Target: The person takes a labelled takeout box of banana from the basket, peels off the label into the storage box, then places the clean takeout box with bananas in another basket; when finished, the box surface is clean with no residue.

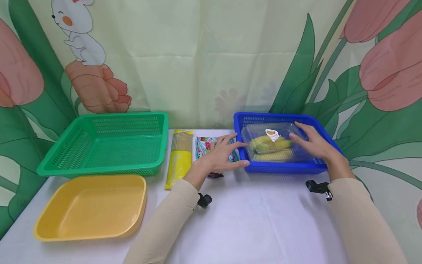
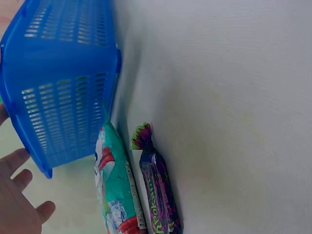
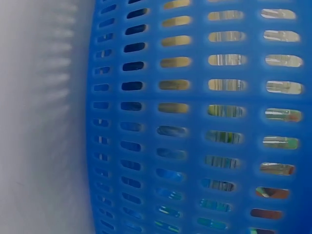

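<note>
A clear plastic box [image 1: 298,154] with a banana sticker on its lid lies in the blue basket [image 1: 287,168]; yellow-green fruit [image 1: 263,145] and something like corn [image 1: 273,156] show through it. My right hand [image 1: 314,143] is over the box's right end, thumb and forefinger spread at the lid. At the basket's left side is my left hand [image 1: 222,156], fingers spread toward the rim. It partly covers a teal snack bag [image 1: 206,141]. In the left wrist view a purple-wrapped candy [image 2: 158,190] lies beside the bag. The right wrist view shows only the basket's slotted wall [image 3: 195,102] and the table.
A yellow pack of noodles [image 1: 179,159] lies left of the snack bag. Farther left stands a green basket [image 1: 115,170], with a yellow tub [image 1: 95,234] in front of it. A printed cloth [image 1: 197,73] hangs behind the white table [image 1: 257,220].
</note>
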